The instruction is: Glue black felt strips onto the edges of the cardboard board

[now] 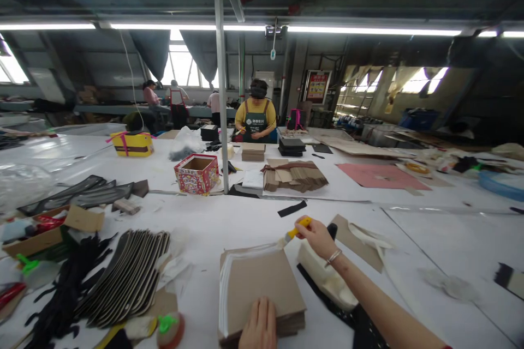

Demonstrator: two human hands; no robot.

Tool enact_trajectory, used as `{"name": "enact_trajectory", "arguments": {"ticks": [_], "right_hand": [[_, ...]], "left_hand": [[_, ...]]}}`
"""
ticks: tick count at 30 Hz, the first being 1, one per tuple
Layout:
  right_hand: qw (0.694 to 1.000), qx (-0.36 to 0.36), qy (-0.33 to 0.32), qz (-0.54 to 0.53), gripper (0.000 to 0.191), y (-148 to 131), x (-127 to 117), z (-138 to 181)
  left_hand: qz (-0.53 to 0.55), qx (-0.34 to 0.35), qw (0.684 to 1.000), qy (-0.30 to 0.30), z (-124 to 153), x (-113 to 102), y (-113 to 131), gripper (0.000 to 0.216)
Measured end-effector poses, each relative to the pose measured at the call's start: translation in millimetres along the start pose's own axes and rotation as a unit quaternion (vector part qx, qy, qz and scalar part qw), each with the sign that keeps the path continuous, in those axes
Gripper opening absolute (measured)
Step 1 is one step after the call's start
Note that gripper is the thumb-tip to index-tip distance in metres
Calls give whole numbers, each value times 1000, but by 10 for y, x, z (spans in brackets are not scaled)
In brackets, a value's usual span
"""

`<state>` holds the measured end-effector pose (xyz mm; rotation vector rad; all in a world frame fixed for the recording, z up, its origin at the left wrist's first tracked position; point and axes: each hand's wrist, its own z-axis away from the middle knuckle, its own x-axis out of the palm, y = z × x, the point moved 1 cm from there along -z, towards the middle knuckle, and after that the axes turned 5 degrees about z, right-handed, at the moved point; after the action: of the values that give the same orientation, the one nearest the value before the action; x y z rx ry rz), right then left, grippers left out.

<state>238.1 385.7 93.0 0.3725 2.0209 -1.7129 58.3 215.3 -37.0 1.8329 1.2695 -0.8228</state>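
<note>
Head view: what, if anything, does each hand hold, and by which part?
The right hand grips a yellow-handled brush by its handle. The left hand holds nothing; it presses flat on the stack of brown cardboard sheets.

A long white work table (254,218) is carrying a stack of brown cardboard sheets (262,289), fanned dark panels (126,278), a patterned open box (197,173), a yellow box (131,143) (ribbon-tied), a pink sheet (380,176) and folded brown pieces (293,176).
</note>
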Motion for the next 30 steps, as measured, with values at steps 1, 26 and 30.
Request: {"name": "enact_trajectory", "arguments": {"ticks": [1, 26, 30], "right_hand": [[999, -38, -19, 21, 14, -63, -11, 79], [993, 54, 93, 53, 36, -78, -946, 1987], [985, 97, 141, 28, 39, 254, -1109, 2220]], "left_hand": [[8, -2, 1000, -19, -12, -21, -19, 32], [76, -52, 970, -227, -249, -537, -74, 28], [67, -34, 967, -242, -243, -577, -97, 25]]}}
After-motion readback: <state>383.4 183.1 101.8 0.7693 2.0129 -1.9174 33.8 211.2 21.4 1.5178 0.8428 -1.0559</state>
